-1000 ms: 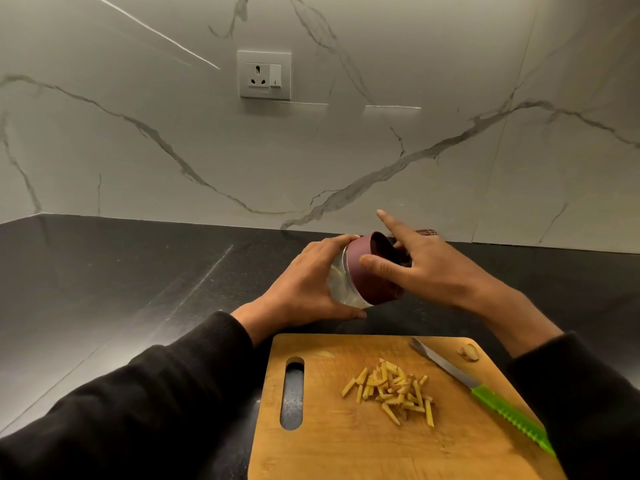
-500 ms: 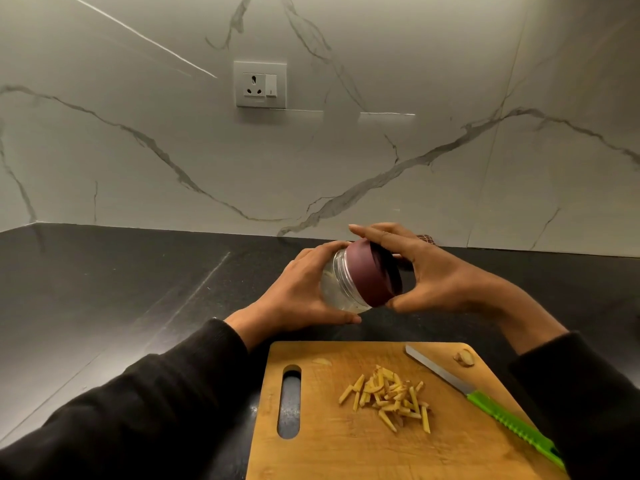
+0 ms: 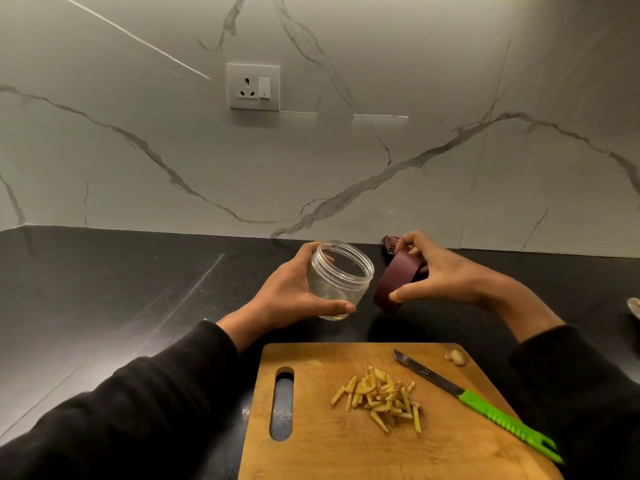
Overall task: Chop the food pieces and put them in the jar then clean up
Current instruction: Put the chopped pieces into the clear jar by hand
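while left hand point(image 3: 287, 296) grips jar point(image 3: 341, 278) — lid point(image 3: 394, 282) just beside.

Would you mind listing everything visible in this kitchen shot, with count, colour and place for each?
jar: one, clear, open, held above the counter
lid: one, maroon, off the jar, right of it
chopped sticks: one pile, yellow, mid board
cutting board: one, wooden, near edge
knife: one, green handle, on the board's right
food piece: one, pale, board's far right corner
counter: black
socket: one, white, on the marble wall
left hand: grips the jar
right hand: holds the lid
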Demonstrator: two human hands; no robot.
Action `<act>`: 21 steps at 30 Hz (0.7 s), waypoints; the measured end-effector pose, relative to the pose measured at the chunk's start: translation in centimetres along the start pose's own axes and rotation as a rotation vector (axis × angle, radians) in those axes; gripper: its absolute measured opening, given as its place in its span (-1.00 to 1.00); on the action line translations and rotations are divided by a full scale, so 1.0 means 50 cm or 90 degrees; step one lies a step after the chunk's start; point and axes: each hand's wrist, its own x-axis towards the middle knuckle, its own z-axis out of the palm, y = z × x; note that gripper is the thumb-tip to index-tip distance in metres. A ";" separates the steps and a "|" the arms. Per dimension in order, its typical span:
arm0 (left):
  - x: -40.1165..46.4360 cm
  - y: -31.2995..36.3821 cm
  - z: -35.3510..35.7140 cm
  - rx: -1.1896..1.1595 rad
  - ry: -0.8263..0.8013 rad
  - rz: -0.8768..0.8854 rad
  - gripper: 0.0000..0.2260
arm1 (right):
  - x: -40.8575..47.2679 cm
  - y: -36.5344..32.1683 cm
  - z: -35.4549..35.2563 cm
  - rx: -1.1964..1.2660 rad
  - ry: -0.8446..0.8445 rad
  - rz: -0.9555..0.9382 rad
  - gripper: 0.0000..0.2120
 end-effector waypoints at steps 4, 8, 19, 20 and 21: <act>0.000 0.000 -0.001 -0.006 -0.013 -0.014 -0.01 | -0.003 0.002 -0.003 -0.048 -0.042 0.031 -0.43; 0.000 -0.001 -0.001 -0.011 -0.021 -0.016 -0.03 | -0.003 -0.001 -0.010 -0.148 -0.078 0.045 -0.52; 0.002 0.000 0.001 0.001 -0.052 -0.031 -0.06 | -0.011 -0.009 -0.008 -0.246 -0.172 0.080 -0.48; 0.002 0.000 0.001 0.000 -0.055 -0.034 -0.06 | -0.013 -0.012 -0.013 -0.253 -0.163 0.068 -0.47; 0.003 -0.001 0.001 -0.002 -0.060 -0.040 -0.07 | -0.015 -0.016 -0.016 -0.252 -0.151 0.052 -0.48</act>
